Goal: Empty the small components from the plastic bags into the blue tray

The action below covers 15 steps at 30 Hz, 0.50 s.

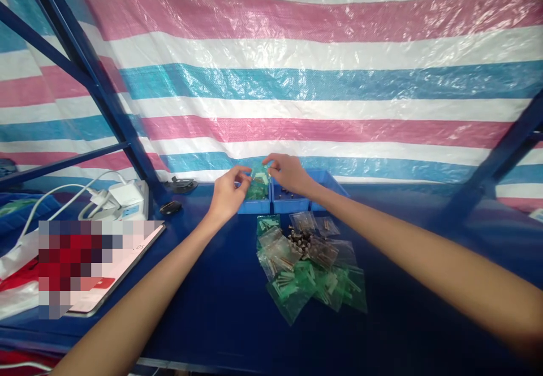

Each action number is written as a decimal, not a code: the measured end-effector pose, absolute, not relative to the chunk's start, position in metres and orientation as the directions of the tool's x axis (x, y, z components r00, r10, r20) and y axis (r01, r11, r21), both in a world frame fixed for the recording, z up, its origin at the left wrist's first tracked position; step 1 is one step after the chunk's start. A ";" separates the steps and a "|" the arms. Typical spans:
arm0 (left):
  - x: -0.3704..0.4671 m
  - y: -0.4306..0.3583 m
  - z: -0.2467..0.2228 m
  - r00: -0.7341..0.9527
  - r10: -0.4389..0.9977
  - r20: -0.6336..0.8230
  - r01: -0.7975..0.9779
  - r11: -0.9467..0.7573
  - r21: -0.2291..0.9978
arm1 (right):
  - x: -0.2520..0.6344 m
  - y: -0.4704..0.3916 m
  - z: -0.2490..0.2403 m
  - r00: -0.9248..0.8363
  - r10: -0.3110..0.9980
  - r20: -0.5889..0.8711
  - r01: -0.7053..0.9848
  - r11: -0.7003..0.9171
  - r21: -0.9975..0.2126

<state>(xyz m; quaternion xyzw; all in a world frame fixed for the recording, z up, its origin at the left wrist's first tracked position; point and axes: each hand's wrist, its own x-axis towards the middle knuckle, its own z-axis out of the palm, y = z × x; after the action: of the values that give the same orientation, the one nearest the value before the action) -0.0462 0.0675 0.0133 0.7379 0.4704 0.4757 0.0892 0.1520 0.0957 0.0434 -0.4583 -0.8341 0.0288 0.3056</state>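
Observation:
A small green plastic bag [260, 179] is stretched between my two hands over the left blue bin [253, 206]. My left hand [229, 192] pinches the bag's left edge with thumb and fingers. At its upper right edge, the fingers of my right hand [289, 173] are closed on it too. Nearer to me lies a pile of small bags: green bags [292, 291] with pale slim pieces inside, and clear bags [278, 251] with brownish slim pieces. Loose small metal parts [300, 241] are heaped among them.
A middle blue bin [291, 203] with a few small dark parts and a further blue bin [335, 184] adjoin on the right. On the left are a tablet-like flat device [127, 274], a white power strip [136, 209] with cables, and a black mouse-like object [171, 207].

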 end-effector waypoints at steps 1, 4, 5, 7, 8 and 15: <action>-0.052 0.073 0.010 0.101 0.782 0.615 0.639 -0.525 0.562 | 0.146 0.106 0.041 -0.411 0.783 0.467 0.759 0.578 -0.300; -0.063 0.082 0.000 0.138 0.769 0.625 0.716 -0.513 0.473 | 0.133 0.128 0.029 -0.469 0.780 0.414 0.774 0.589 -0.233; -0.065 0.083 -0.003 0.166 0.768 0.619 0.727 -0.519 0.449 | 0.130 0.132 0.025 -0.482 0.779 0.400 0.779 0.591 -0.211; -0.067 0.084 -0.006 0.222 0.771 0.597 0.740 -0.532 0.412 | 0.125 0.137 0.020 -0.501 0.777 0.381 0.790 0.591 -0.166; -0.067 0.084 -0.007 0.243 0.773 0.586 0.746 -0.535 0.397 | 0.123 0.138 0.018 -0.507 0.777 0.374 0.794 0.589 -0.148; -0.067 0.082 -0.008 0.275 0.773 0.571 0.774 -0.531 0.345 | 0.124 0.132 0.028 -0.576 0.758 0.306 0.761 0.634 -0.137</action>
<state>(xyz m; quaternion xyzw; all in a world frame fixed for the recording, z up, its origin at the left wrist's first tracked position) -0.0671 0.0817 -0.0076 0.7986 0.4844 0.3573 -0.0006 0.1245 0.1321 0.0278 -0.4279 -0.8877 -0.0048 0.1700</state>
